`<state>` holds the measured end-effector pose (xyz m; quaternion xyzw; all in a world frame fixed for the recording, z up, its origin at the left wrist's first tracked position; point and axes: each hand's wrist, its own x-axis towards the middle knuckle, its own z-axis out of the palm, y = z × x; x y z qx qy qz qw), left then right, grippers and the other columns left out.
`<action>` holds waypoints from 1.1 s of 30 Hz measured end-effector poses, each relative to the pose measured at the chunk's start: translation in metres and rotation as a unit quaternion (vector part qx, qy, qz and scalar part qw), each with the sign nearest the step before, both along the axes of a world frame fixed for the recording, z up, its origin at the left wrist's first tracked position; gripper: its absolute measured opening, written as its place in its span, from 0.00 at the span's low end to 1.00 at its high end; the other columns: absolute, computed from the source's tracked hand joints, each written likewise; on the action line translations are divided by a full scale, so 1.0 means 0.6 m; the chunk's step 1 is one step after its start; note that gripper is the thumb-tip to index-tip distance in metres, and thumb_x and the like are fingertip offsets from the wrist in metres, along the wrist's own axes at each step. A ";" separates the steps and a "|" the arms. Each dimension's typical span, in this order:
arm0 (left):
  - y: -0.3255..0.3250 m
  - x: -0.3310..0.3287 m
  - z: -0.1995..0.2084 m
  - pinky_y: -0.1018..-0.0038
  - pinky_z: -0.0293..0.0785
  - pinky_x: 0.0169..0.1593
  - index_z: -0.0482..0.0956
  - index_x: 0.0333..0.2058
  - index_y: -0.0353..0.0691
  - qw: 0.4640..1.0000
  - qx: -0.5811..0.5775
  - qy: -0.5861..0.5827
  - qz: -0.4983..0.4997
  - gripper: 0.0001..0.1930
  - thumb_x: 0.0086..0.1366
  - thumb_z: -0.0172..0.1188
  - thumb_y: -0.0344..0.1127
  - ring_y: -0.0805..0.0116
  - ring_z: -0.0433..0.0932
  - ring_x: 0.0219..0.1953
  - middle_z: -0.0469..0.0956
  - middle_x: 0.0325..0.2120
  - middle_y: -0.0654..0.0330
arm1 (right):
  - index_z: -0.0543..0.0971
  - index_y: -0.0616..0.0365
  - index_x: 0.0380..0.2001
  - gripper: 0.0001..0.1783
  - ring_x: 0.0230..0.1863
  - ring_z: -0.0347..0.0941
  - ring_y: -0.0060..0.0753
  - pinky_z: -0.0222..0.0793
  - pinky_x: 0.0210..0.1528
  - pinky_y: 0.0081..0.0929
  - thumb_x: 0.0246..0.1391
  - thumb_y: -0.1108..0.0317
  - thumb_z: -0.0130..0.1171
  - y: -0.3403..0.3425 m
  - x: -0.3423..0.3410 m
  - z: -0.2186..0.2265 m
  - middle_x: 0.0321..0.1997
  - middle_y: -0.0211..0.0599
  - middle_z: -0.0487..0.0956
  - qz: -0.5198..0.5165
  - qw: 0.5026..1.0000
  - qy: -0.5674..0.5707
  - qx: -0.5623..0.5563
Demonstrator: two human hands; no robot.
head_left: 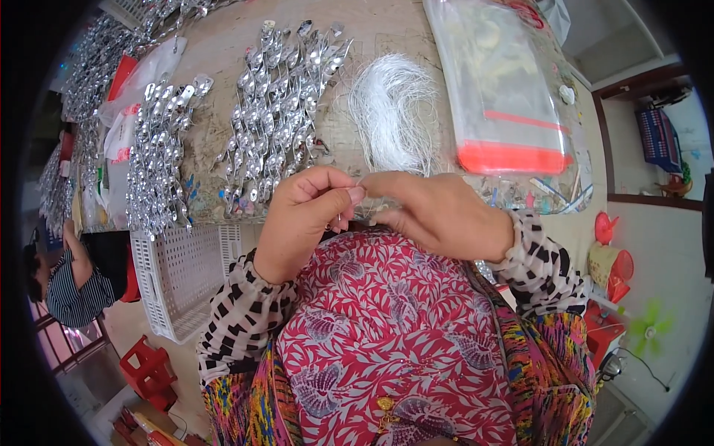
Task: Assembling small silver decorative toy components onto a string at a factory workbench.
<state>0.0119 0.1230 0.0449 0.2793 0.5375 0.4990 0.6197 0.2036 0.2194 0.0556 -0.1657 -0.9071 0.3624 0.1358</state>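
My left hand (312, 215) is closed in a pinch, thumb against index finger, in front of my chest at the table's near edge. A thin pale thread seems to show at its fingertips, with a small shiny bit hanging below them. My right hand (446, 215) bends in from the right, its fingertips meeting those of the left. What it grips is too small to make out. Just beyond the hands lies a bundle of silver strings (394, 111). Left of that, twisted silver spiral ornaments (275, 111) lie in rows on the table (212, 41).
Clear plastic bags (506, 82) with a red band lie stacked at the right. More silver spirals (156, 149) hang over the edge at left, above a white plastic crate (178, 282). A red stool (147, 372) and a person in stripes (78, 286) are further left; a green fan (651, 327) is right.
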 end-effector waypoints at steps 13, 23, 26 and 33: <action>0.004 -0.002 0.001 0.83 0.64 0.28 0.77 0.31 0.37 0.994 -0.071 -0.046 -0.069 0.03 0.60 0.59 0.30 0.81 0.69 0.23 0.75 0.24 0.67 | 0.70 0.57 0.39 0.14 0.22 0.74 0.52 0.66 0.21 0.42 0.52 0.63 0.58 0.041 -0.049 0.028 0.22 0.45 0.78 0.074 0.976 -0.115 0.172; -0.007 0.015 0.010 0.85 0.66 0.31 0.77 0.32 0.35 0.993 0.060 0.099 0.000 0.02 0.62 0.58 0.27 0.84 0.70 0.26 0.77 0.25 0.68 | 0.65 0.57 0.42 0.20 0.20 0.65 0.10 0.56 0.19 0.10 0.49 0.75 0.64 0.044 -0.054 0.001 0.29 0.27 0.79 0.028 0.861 -0.063 -0.503; -0.011 0.019 0.007 0.85 0.66 0.31 0.77 0.32 0.34 0.990 0.080 0.106 0.046 0.02 0.61 0.59 0.26 0.84 0.70 0.26 0.76 0.24 0.68 | 0.66 0.56 0.43 0.20 0.22 0.66 0.11 0.57 0.20 0.09 0.48 0.80 0.62 0.029 -0.057 -0.015 0.27 0.26 0.77 0.003 0.826 0.051 -0.562; -0.024 0.019 0.012 0.86 0.60 0.27 0.76 0.31 0.36 0.978 0.073 0.181 0.072 0.02 0.62 0.58 0.27 0.86 0.65 0.24 0.73 0.23 0.71 | 0.66 0.57 0.42 0.19 0.26 0.66 0.11 0.60 0.26 0.10 0.48 0.83 0.58 0.023 -0.053 -0.019 0.28 0.26 0.73 -0.144 0.876 0.230 -0.399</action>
